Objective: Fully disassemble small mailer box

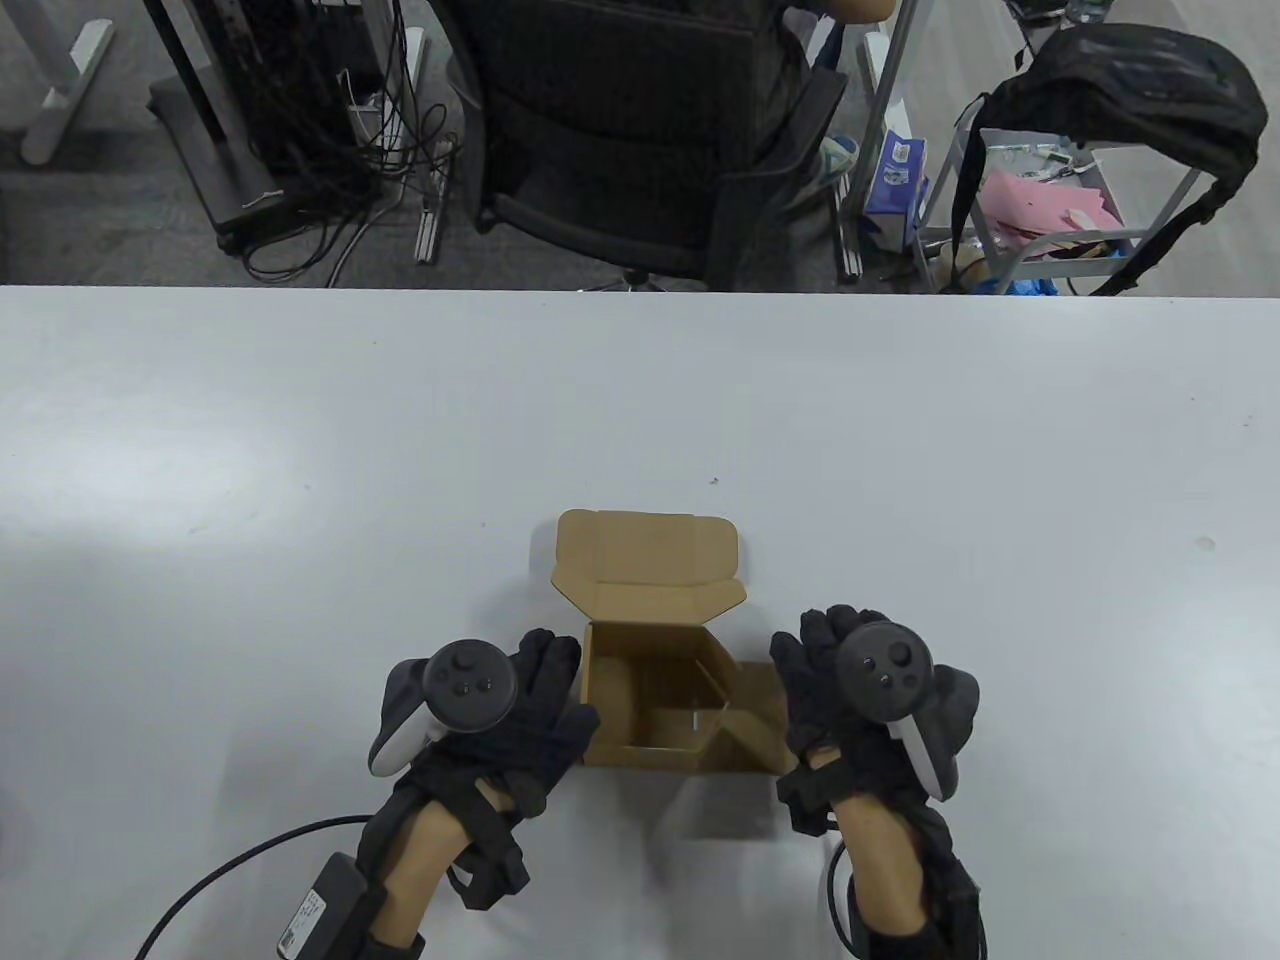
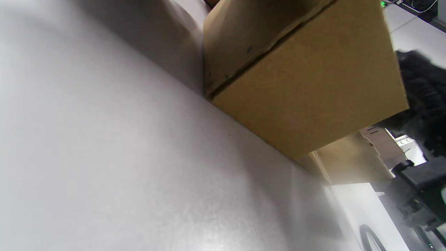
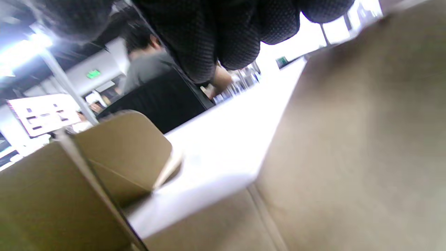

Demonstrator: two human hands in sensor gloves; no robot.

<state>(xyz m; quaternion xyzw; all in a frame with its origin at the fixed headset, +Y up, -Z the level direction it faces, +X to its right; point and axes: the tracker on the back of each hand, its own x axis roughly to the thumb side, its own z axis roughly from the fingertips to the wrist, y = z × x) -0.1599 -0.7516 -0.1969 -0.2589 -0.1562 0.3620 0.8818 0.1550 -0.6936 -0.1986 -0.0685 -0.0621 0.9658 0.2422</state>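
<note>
A small brown cardboard mailer box (image 1: 640,690) stands on the white table (image 1: 300,450) near the front edge. Its lid (image 1: 645,560) is open and leans back, with its side flaps spread. The box's right side panel (image 1: 755,700) is folded out flat on the table. My left hand (image 1: 560,690) lies with fingers stretched against the box's left wall, seen close in the left wrist view (image 2: 306,90). My right hand (image 1: 810,680) rests open on the folded-out panel; its fingers (image 3: 226,35) hang above that panel (image 3: 366,139) in the right wrist view.
A black office chair (image 1: 640,130) stands behind the table's far edge. A cart with a black backpack (image 1: 1130,90) is at the back right. A black cable (image 1: 230,870) runs from my left wrist across the front left of the table.
</note>
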